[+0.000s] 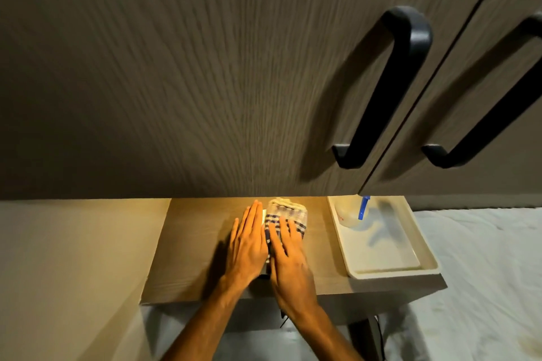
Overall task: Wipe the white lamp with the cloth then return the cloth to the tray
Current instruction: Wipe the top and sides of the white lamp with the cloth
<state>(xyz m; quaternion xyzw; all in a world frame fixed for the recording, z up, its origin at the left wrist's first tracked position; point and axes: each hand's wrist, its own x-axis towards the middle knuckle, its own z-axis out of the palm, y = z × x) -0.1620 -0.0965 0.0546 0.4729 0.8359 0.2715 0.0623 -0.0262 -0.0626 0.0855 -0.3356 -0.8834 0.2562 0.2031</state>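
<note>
A blue-and-white checked cloth [289,212] is draped over the white lamp [264,216] in the middle of the small wooden table. Only a thin pale sliver of the lamp shows at the cloth's left edge. My right hand [289,261] lies on top of the cloth with fingers spread, pressing it onto the lamp. My left hand [247,246] is flat with straight fingers against the lamp's left side. The white tray [422,243] sits at the table's right end, apart from both hands.
A clear spray bottle with a blue nozzle [350,214] stands in the tray's far corner. Dark wood-grain cabinet doors with black handles [390,82] hang close above the table [187,243]. A white bedsheet [484,272] lies to the right. A cable drops below the table's front edge.
</note>
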